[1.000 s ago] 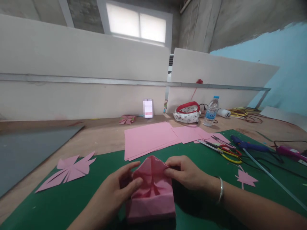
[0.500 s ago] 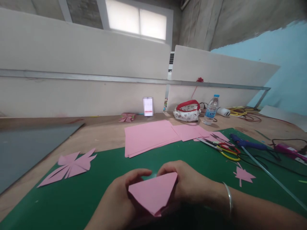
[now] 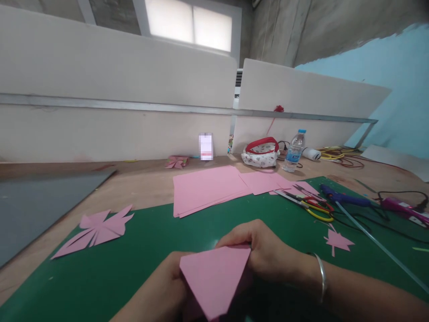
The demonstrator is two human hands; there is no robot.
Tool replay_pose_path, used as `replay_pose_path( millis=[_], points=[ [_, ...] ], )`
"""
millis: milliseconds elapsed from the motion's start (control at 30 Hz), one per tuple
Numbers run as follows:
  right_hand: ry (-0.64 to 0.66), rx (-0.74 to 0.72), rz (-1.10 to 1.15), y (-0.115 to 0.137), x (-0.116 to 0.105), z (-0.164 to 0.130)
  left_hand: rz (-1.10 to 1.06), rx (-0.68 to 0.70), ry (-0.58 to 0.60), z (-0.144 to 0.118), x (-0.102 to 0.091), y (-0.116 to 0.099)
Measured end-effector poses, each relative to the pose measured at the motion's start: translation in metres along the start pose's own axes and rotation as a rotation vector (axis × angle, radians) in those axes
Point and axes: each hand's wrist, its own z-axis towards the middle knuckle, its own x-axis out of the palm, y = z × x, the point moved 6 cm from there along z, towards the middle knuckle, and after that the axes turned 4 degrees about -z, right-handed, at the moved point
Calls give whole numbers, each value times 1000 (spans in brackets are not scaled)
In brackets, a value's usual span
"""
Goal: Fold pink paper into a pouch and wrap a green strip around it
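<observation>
Head view: my left hand (image 3: 161,290) and right hand (image 3: 268,255) grip a folded pink paper (image 3: 214,277) with closed fingers, just above the green mat (image 3: 134,259), nearer me than the pink sheets (image 3: 208,188).

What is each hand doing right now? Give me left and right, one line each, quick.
Left hand: closed on the left side of the folded pink paper.
Right hand: closed on the paper's upper right corner, fingers curled over the edge.

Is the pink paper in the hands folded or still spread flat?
Folded: the pink paper shows as a flat triangle, point down, pinched between the left hand and right hand above the green mat.
</observation>
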Motion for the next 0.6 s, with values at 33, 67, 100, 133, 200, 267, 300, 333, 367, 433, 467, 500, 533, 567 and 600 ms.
replay_pose_path(
  millis=[33,67,100,133,200,267,300,333,367,433,467,500,533,567,600],
  points=[
    [9,-39,5,1,1,-1,12,4,8,0,-1,0],
    [3,-76,12,1,1,-1,22,5,15,1,-1,0],
    [1,-116,6,2,1,-2,28,3,19,1,-2,0],
    [3,-156,-15,2,1,-3,33,-4,22,1,-2,1],
    [45,-239,-96,3,3,-6,38,-24,24,0,-3,3],
    [116,-288,-171,2,7,-8,39,-37,24,-1,-2,5],
    [145,-294,-186,1,8,-9,35,-40,22,-2,-2,6],
    [159,-297,-186,1,8,-9,24,-42,18,-3,-1,6],
    [170,-302,-185,2,8,-9,6,-45,11,-3,0,6],
    [174,-333,-182,7,7,-9,-31,-65,-6,-4,0,6],
    [169,-354,-190,10,6,-9,-45,-76,-10,-5,1,6],
    [161,-365,-199,14,5,-9,-58,-83,-11,-5,1,5],
    [150,-355,-204,16,4,-8,-67,-83,-11,-5,2,3],
    [135,-321,-208,17,2,-7,-80,-76,-13,-6,2,2],
    [122,-267,-210,15,1,-6,-93,-65,-18,-6,2,1]
  ],
)
